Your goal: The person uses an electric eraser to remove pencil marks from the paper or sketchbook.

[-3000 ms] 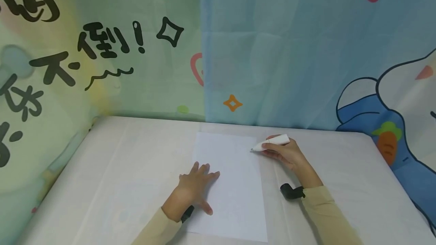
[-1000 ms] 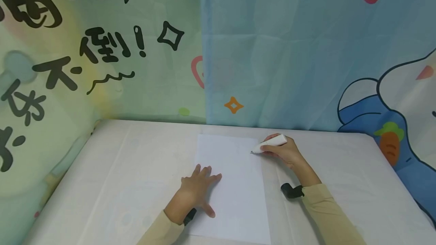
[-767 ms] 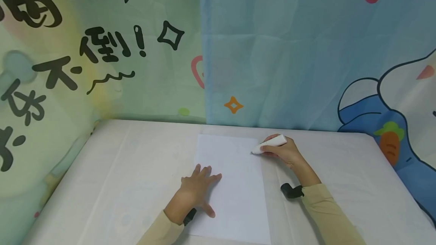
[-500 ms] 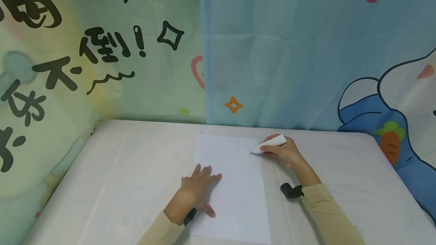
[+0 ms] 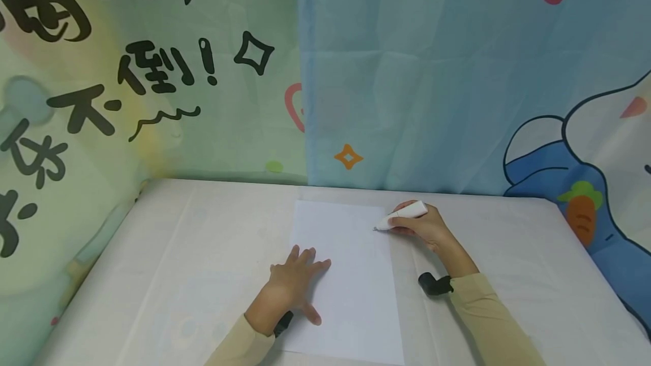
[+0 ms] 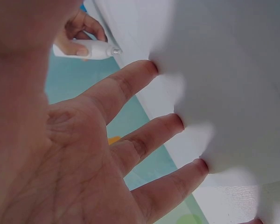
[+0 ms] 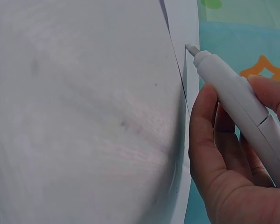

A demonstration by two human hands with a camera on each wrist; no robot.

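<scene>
Paper is lying on the white table, and across its left edge the left hand is resting with fingers apart, gripping nothing. Near its far right corner, the white pen is being pinched by the right hand; whether the tip is touching, I cannot tell. From here, the paper could be slipping under the tip if the left hand is pressing too lightly.

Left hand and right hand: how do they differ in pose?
The left hand is spread wide, touching the paper; the right hand is curled round a white pen-like tool. The left hand lies across the paper's left edge, the right hand by its far right corner. Both emerge from pale yellow sleeves.
</scene>
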